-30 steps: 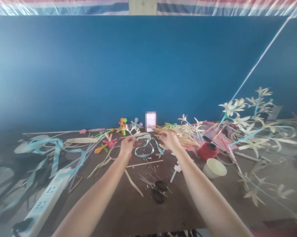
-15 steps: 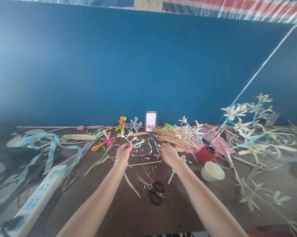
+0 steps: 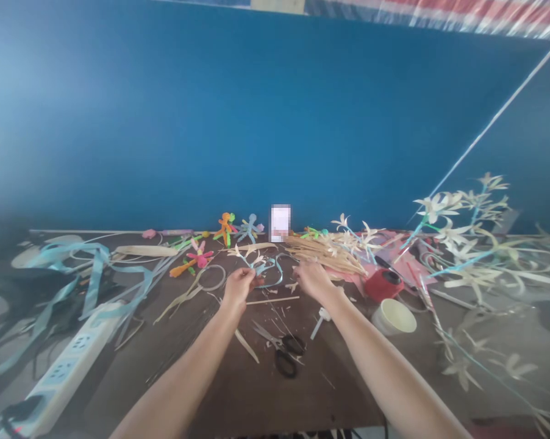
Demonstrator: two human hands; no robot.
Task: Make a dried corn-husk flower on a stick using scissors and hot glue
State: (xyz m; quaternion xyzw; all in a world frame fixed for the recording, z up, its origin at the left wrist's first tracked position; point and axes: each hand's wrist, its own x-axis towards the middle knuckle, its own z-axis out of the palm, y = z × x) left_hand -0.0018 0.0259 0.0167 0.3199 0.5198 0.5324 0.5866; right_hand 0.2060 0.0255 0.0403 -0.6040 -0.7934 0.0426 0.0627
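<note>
My left hand (image 3: 239, 286) is closed in a pinch on the stem of a cream-petalled craft flower (image 3: 248, 256), whose petals fan out just above the fingers. Light blue ribbon (image 3: 280, 273) loops from beside that stem across to my right hand (image 3: 315, 281). The right fingers are pinched together at the ribbon's far end; their tips are blurred. Between my forearms lie scissors (image 3: 284, 353) with black handles, blades pointing away to the left. A thin pale stick (image 3: 272, 300) lies on the table just beyond them.
A white power strip (image 3: 69, 366) and loose blue ribbon (image 3: 94, 268) lie left. Fuzzy coloured figures (image 3: 224, 228) line the back. Dried strips (image 3: 323, 253), a red roll (image 3: 382, 285), a cream cup (image 3: 395, 317) and finished-looking flower sprays (image 3: 458, 238) occupy the right. A blue wall stands behind.
My left hand has shifted a little to the right with the flower, nearer my right hand. The right hand has lifted slightly, and the ribbon loop has changed shape.
</note>
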